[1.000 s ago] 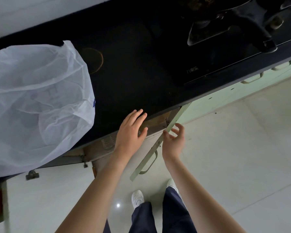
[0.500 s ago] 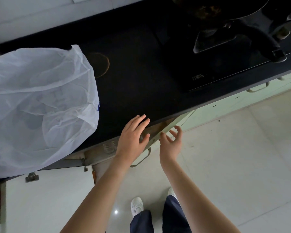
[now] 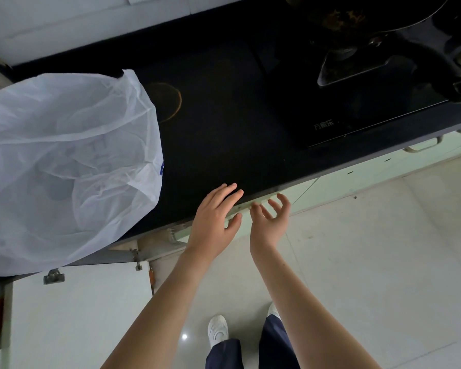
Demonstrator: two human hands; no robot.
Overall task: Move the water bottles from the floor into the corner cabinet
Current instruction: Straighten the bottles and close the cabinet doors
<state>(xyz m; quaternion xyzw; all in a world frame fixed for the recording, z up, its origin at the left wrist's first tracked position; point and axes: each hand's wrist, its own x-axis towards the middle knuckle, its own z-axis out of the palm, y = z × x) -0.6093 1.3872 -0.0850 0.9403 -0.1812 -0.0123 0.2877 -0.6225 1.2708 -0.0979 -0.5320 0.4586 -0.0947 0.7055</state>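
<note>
- The left hand (image 3: 215, 219) is lying flat on the near edge of the black countertop (image 3: 224, 123), its fingers (image 3: 225, 193) stretched together over the top and its thumb tucking under the edge.
- The right hand (image 3: 270, 222) is hovering just right of it, fingers (image 3: 282, 202) spread wide and slightly curled, the tips touching or almost touching the top edge of the pale green cabinet door (image 3: 246, 206); it is gripping nothing.
- The door's edge is sitting close under the countertop lip, running between the two hands.
- No water bottles are showing anywhere, so where they are lying relative to the fingers cannot be told; the cabinet's inside is hidden.
- A big white translucent bag (image 3: 64, 161) is resting on the countertop at the left, well apart from the hands.
- A black stove (image 3: 357, 102) is sitting at the far right, with a dark pan (image 3: 357, 14) on it.
- A white panel (image 3: 77, 310) with metal hinges is standing at the near left.
- White shoes (image 3: 217, 330) and dark trousers are showing on the pale tiled floor (image 3: 383, 262) below the arms.
</note>
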